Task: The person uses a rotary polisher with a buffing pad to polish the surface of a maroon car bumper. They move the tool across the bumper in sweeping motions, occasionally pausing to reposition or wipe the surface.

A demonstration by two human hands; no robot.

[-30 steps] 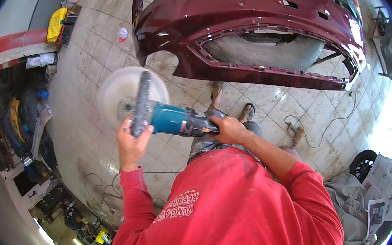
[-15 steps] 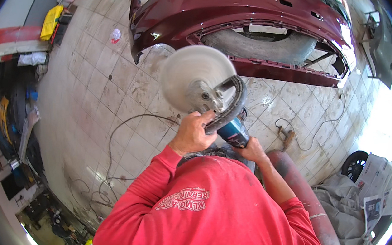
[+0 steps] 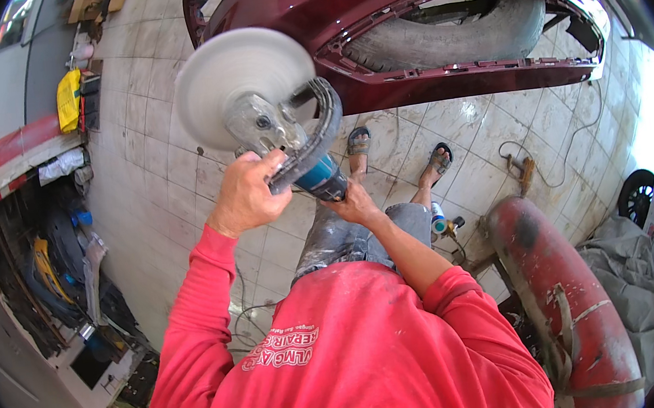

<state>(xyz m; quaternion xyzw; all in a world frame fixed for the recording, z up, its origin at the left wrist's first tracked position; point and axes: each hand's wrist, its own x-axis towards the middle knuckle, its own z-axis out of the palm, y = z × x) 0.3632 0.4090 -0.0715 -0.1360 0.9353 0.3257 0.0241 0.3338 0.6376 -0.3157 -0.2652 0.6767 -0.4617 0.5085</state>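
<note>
A polisher (image 3: 319, 174) with a teal body is held up in front of me by both hands. Its round white pad (image 3: 207, 85) looks smeared, as if spinning. My left hand (image 3: 246, 193) is wrapped round the lower end of the black loop handle (image 3: 329, 120), just behind the grey metal head. The rear of the teal body sits in the closed fingers of my right hand (image 3: 356, 203). Beyond the pad stands a dark red car bumper (image 3: 276, 18); the pad overlaps its left part in view, and I cannot tell whether they touch.
A worn tire (image 3: 453, 35) shows through the bumper's opening. To my right stands a large red cylindrical tank (image 3: 555, 284), with a grey cover (image 3: 623, 252) beside it. A cord (image 3: 570, 162) lies on the tiled floor. Shelves with parts (image 3: 46, 265) line the left.
Both hands and the polisher have moved left and up in view. My view has shifted, so my feet and more of the red tank now show.
</note>
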